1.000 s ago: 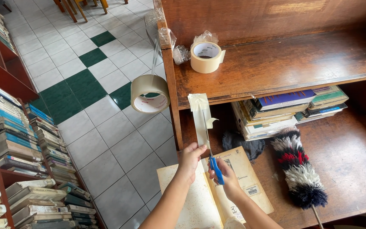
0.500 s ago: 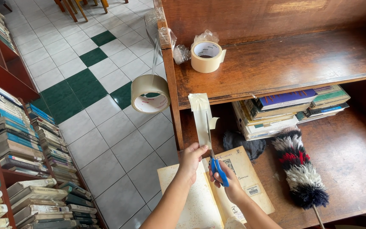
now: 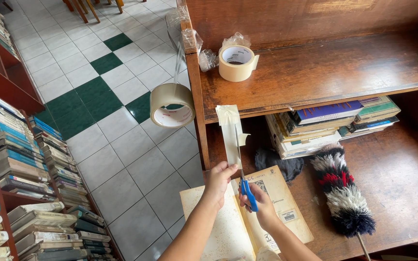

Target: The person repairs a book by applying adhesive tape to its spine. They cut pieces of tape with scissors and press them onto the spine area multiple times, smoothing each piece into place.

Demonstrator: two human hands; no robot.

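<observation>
A strip of pale tape (image 3: 230,133) hangs from the front edge of the wooden shelf (image 3: 325,72). My left hand (image 3: 220,178) pinches the strip's lower end. My right hand (image 3: 258,202) holds blue-handled scissors (image 3: 244,180), with the blades running up along the strip and cutting it lengthwise. Under both hands lies an old yellowed book (image 3: 247,217) on the lower wooden surface. A second tape roll (image 3: 171,105) dangles by its own tape from the shelf's side post.
A tan tape roll (image 3: 237,63) sits on the shelf beside crumpled plastic. Stacked books (image 3: 330,123) lie under the shelf, a feather duster (image 3: 344,200) and a dark cloth (image 3: 276,162) nearby. Book-filled shelves (image 3: 20,164) stand on the left over a white-and-green tiled floor (image 3: 112,96).
The scissors have moved up along the tape strip, lengthening the cut. My left hand keeps holding the strip's lower end.
</observation>
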